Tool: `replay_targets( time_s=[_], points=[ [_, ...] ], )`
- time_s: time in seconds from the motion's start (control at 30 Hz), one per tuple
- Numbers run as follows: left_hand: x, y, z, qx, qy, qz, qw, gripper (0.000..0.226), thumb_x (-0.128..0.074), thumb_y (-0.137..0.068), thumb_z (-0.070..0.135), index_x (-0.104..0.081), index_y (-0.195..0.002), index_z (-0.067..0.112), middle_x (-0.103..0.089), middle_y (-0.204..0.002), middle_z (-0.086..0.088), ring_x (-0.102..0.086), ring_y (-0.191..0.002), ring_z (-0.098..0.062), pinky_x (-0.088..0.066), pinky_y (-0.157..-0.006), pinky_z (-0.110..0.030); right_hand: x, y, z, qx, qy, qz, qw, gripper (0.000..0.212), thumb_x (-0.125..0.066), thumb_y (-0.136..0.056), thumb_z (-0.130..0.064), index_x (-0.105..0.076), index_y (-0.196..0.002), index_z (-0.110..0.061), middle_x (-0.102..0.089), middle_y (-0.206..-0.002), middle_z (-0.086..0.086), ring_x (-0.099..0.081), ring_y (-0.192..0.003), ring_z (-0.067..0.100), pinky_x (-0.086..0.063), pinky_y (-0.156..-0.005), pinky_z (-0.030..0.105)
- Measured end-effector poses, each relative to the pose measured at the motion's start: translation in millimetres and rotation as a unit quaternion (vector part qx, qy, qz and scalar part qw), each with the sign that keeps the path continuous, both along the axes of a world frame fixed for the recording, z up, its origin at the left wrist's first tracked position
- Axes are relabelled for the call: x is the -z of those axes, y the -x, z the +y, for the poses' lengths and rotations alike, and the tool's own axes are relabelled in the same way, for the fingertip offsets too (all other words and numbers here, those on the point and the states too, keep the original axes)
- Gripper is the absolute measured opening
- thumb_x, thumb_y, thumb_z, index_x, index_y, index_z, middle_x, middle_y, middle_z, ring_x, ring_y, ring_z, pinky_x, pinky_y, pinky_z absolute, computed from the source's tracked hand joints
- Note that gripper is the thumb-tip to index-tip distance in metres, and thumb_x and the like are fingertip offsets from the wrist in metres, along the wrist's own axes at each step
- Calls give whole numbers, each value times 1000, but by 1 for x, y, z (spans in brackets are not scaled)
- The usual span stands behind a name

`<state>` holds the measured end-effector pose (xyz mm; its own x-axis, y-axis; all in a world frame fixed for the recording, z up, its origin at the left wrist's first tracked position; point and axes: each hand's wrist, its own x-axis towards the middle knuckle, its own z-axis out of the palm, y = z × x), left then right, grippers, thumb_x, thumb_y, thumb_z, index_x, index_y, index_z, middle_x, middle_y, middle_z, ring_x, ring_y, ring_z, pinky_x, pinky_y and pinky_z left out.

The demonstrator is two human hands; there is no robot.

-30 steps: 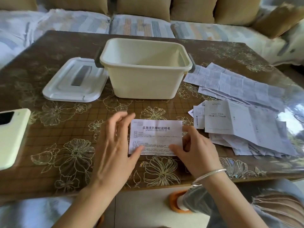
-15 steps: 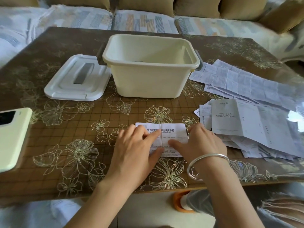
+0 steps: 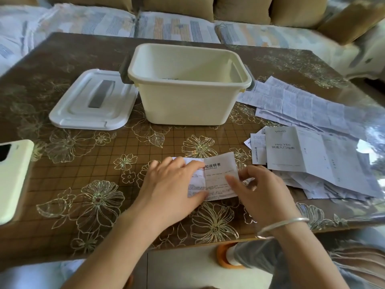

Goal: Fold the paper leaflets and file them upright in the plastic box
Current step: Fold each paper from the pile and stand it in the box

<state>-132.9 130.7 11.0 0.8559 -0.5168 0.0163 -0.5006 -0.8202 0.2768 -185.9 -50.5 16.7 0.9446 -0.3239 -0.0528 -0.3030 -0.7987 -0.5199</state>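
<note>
A white printed leaflet (image 3: 218,174) lies on the table near the front edge, creased down its middle. My left hand (image 3: 173,186) presses flat on its left half with straight fingers. My right hand (image 3: 262,195) pinches the leaflet's right edge, which is lifted a little off the table. Behind it stands the cream plastic box (image 3: 187,101), open on top; a thin edge of paper shows low inside it. A pile of unfolded leaflets (image 3: 312,153) spreads on the table to the right.
The box's white lid (image 3: 91,101) lies left of the box. A pale green phone (image 3: 12,178) sits at the table's left edge. A sofa with cushions runs behind the table (image 3: 62,163). An orange-rimmed object (image 3: 227,259) is under the front edge.
My left hand slid onto the leaflet's left half. My right hand moved from the bottom edge to the right edge and began lifting it, with a middle crease now showing.
</note>
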Motion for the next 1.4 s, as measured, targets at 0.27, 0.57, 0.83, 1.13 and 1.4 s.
replay_targets(
  time_s=[0.27, 0.57, 0.83, 1.13, 1.4],
  points=[
    [-11, -17, 5, 52, -15, 75, 996, 57, -63, -78, 66, -40, -124, 43, -50, -109, 17, -45, -101, -7, -36, -93, -33, 5, 26, -5, -156, -159, -159, 962, 37, -37, -94, -51, -64, -114, -36, -71, -86, -15, -64, -67, 6, -50, -56, 25],
    [7, -7, 17, -1, 94, 38, 995, 72, -65, -70, 69, -46, -128, 31, -58, -119, 18, -51, -105, -3, -36, -94, -27, 32, 18, 14, -316, 59, -155, 934, 51, -28, -100, -43, -42, -143, -19, -33, -152, -6, -24, -142, 7, -32, -111, 39],
    [13, 10, 36, -35, 241, 32, 969, 86, -72, -60, 59, -42, -135, 32, -36, -132, 21, -49, -104, 9, -42, -85, -9, 39, 19, 16, -324, 152, -131, 924, 56, -23, -100, -52, -39, -144, -21, -31, -153, -3, -20, -144, 10, -27, -114, 38],
    [17, 6, 47, 52, 162, -69, 983, 41, -54, -84, 51, -67, -116, 31, -58, -127, 19, -49, -118, 1, -30, -111, -32, 41, 18, 15, -329, 162, -130, 921, 54, -26, -100, -51, -38, -145, -23, -29, -154, -6, -19, -144, 11, -26, -114, 38],
    [28, 8, 59, 64, 150, -54, 985, 44, -49, -89, 55, -63, -125, 35, -54, -135, 20, -38, -122, 11, -21, -112, -20, 40, 17, 18, -329, 184, -121, 918, 55, -24, -99, -54, -38, -145, -26, -31, -153, -7, -23, -144, 13, -26, -112, 37]
  ],
)
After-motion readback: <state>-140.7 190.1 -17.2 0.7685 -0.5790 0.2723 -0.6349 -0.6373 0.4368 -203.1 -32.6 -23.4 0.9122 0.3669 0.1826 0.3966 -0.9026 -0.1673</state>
